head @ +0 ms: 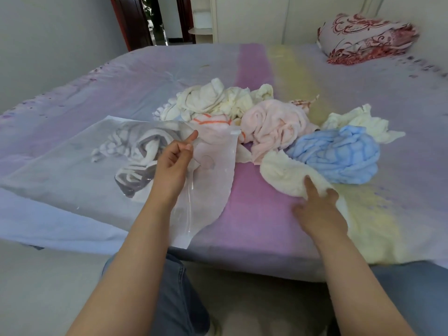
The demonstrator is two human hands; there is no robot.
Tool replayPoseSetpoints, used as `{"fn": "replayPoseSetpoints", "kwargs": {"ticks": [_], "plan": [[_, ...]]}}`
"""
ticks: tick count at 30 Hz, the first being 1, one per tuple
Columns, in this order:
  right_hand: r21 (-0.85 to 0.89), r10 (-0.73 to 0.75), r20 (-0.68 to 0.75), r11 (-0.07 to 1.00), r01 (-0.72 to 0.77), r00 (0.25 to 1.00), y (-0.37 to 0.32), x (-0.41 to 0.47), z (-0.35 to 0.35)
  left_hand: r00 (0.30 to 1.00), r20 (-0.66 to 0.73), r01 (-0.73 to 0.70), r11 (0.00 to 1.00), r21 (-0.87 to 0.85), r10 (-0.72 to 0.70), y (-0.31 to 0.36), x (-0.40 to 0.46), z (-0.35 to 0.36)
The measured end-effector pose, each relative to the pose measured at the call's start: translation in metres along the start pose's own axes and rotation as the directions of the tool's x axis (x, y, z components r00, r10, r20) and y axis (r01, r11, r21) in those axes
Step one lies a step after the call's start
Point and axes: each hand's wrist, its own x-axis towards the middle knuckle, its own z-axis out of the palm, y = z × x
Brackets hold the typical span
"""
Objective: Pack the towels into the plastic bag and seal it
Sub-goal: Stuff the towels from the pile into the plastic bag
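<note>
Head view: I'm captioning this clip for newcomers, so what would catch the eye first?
The heap of crumpled towels mid-bed, above all the blue towel and pink towel. The left hand holds up the mouth of the clear plastic bag, a grey-striped towel already inside. The right hand grasps a cream towel at the near edge.

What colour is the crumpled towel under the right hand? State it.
Cream, seen from the head view.

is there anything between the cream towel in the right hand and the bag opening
Nothing visible blocks it. The right hand grips the cream towel, and only bare sheet lies between it and the plastic bag, whose open edge the left hand holds up. The other towels lie behind that path.
</note>
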Motion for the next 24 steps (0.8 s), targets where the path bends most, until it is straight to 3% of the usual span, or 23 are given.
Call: {"fn": "replayPoseSetpoints", "kwargs": {"ticks": [5,7,11,14,16,17,19,20,21,24], "plan": [[0.102,-0.007,-0.138,0.995,0.021,0.99,0.005,0.007,0.012,1.0,0.002,0.006,1.0,0.001,-0.006,0.0,-0.004,0.003],[0.196,-0.089,-0.19,0.972,0.126,0.978,0.006,0.014,0.004,1.0,0.0,0.006,1.0,0.006,-0.006,0.003,-0.005,0.001],[0.477,-0.32,-0.329,0.756,0.448,0.889,-0.015,0.003,-0.019,1.0,-0.008,0.005,1.0,0.007,-0.005,0.011,-0.006,-0.003],[0.591,-0.342,-0.355,0.639,0.493,0.87,-0.061,-0.014,-0.021,1.0,-0.01,0.012,1.0,-0.004,-0.012,0.012,-0.007,-0.003],[0.68,-0.436,-0.241,0.561,0.471,0.867,-0.101,-0.025,-0.007,1.0,0.001,0.013,1.0,-0.014,-0.013,0.014,-0.009,-0.001],[0.752,-0.533,-0.095,0.515,0.412,0.841,-0.119,-0.031,-0.001,1.0,0.007,0.012,1.0,-0.021,-0.012,0.015,-0.01,0.001],[0.786,-0.72,0.254,0.543,0.295,0.646,-0.146,-0.038,0.015,1.0,0.014,0.006,0.999,-0.031,-0.005,0.018,-0.013,0.002],[0.75,-0.76,0.336,0.573,0.33,0.556,-0.151,-0.037,0.023,1.0,0.014,0.003,0.999,-0.036,-0.002,0.02,-0.014,0.001],[0.714,-0.773,0.316,0.575,0.399,0.55,-0.15,-0.035,0.031,1.0,0.015,0.002,0.999,-0.035,-0.002,0.021,-0.014,-0.001],[0.553,-0.618,-0.136,0.601,0.577,0.774,-0.135,-0.033,0.036,1.0,0.02,0.022,1.0,-0.019,-0.022,0.02,-0.015,-0.009]]}}
